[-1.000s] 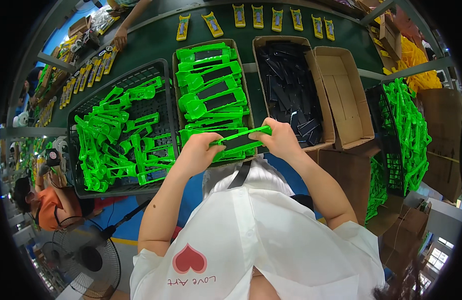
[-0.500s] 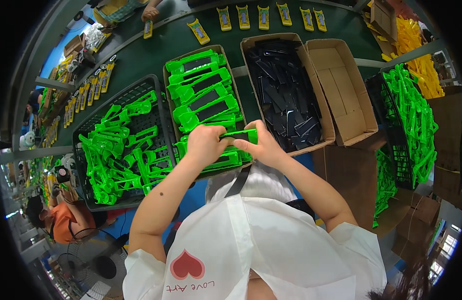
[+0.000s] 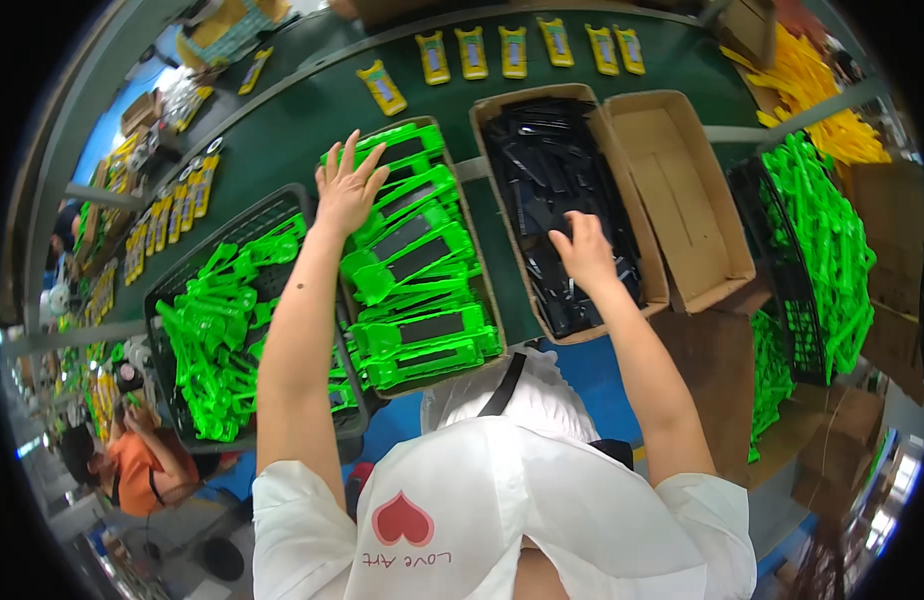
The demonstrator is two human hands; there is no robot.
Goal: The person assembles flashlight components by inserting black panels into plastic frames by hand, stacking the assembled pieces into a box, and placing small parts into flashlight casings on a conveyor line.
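Observation:
My left hand [image 3: 347,192] reaches over the far left edge of a cardboard box [image 3: 494,318]. Its fingers are spread, and nothing shows in them. Bright green plastic frames [image 3: 422,250] lie stacked in rows inside, several with a black panel set in them. My right hand [image 3: 588,255] hovers over, or just touches, flat black plastic panels [image 3: 542,165] heaped in a second cardboard box [image 3: 479,150]. Its thumb and fingers are apart; whether a fingertip touches a panel is hard to tell.
Left stands a black basket [image 3: 354,420] of loose green frames. To the right are an empty carton [image 3: 682,190] and another black basket [image 3: 782,260] heaped with green parts. Yellow tools [image 3: 472,52] line the green table's far side. A person in orange [image 3: 147,470] sits at far left.
My hands have separated and let go of the green frame they held together. The left moved far left over the frames, the right over the black panels. Another person's hand at the far side left view.

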